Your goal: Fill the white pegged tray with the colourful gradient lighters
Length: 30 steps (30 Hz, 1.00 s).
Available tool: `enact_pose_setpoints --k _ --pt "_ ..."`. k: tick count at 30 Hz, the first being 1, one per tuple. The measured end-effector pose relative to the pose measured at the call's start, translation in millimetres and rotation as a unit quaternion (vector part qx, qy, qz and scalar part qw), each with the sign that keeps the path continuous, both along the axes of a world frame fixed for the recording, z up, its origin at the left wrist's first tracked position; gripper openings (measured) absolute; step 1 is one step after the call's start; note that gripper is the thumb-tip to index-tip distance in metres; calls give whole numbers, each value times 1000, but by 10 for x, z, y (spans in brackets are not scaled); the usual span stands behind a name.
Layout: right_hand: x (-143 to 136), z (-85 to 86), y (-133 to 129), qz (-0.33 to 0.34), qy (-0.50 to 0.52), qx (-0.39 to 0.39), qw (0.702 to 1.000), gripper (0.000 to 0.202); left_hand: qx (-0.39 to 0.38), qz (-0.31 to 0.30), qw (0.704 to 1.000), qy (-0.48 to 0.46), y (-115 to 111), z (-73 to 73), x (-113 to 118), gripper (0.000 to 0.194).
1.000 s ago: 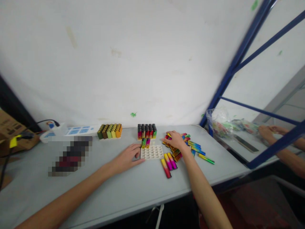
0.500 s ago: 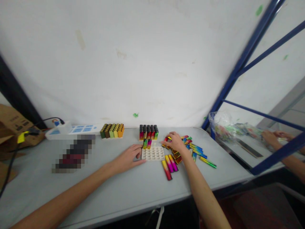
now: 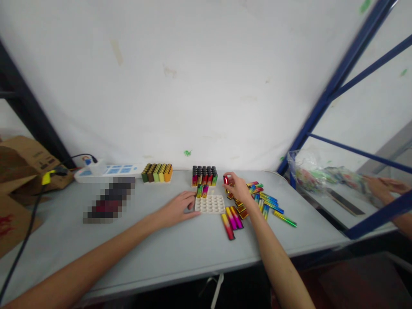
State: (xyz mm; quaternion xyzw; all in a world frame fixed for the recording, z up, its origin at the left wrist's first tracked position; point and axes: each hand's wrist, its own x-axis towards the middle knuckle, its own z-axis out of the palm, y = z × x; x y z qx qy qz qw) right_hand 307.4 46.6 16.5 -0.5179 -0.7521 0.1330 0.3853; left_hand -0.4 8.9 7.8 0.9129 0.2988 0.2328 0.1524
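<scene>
A white tray with rows of holes [image 3: 210,204] lies on the table, two shiny cylinders, one green [image 3: 199,191] and one purple [image 3: 205,191], upright at its back left. Beside the tray's left edge rests my left hand [image 3: 180,209], fingers apart and holding nothing. My right hand [image 3: 236,188] has a red shiny cylinder [image 3: 225,180] pinched upright, right of and behind the tray. Under and beyond that hand spreads a pile of loose metallic cylinders [image 3: 264,201]. Several red, yellow and purple ones [image 3: 228,226] lie near the tray's front right corner.
Behind the tray stands a block of black-topped cylinders [image 3: 204,176]; further left is a green-to-orange block [image 3: 157,173]. A power strip [image 3: 122,170], blurred dark item [image 3: 111,201] and paper bag [image 3: 35,171] are left. Blue frame [image 3: 317,111], plastic bag [image 3: 305,171] and another person's hands [image 3: 384,189] are right.
My right hand has lifted a red cylinder from the pile and holds it upright. My left hand stays beside the tray. The whole view has shifted slightly.
</scene>
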Motion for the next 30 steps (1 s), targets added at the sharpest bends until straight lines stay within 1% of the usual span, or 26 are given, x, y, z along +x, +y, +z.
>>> enact_pose_setpoints --k 2,5,8,10,13,16,18,20,23,26,30 --pt "-25 9 3 21 38 4 999 40 4 -5 1000 0 6 -6 0 36" --pt "-54 3 24 35 93 -3 995 47 8 -5 1000 -3 12 -19 -6 35" --pt "-78 19 14 41 110 -8 993 38 10 -7 1000 -1 14 -29 -12 35" --pt "-107 48 -26 51 120 -16 991 35 12 -9 1000 0 15 -30 -13 35" --pt "-194 86 -108 88 156 -59 982 41 15 -7 1000 3 19 -29 -7 35" --pt "-319 64 -158 118 182 -102 971 46 21 -9 1000 4 25 -33 -3 35" --pt "-391 18 -157 120 173 -119 970 48 23 -10 1000 2 27 -37 -4 36" --pt "-434 -32 -133 116 147 -120 975 48 21 -7 1000 1 28 -41 -4 36" --pt "-448 -75 -90 111 90 -83 986 44 18 0 1000 2 30 -42 -4 36" --pt "-452 -61 -89 117 32 -38 992 39 17 3 1000 2 31 -43 -3 37" --pt "-491 24 -141 122 -42 10 992 34 12 4 1000 9 23 -35 -1 36"
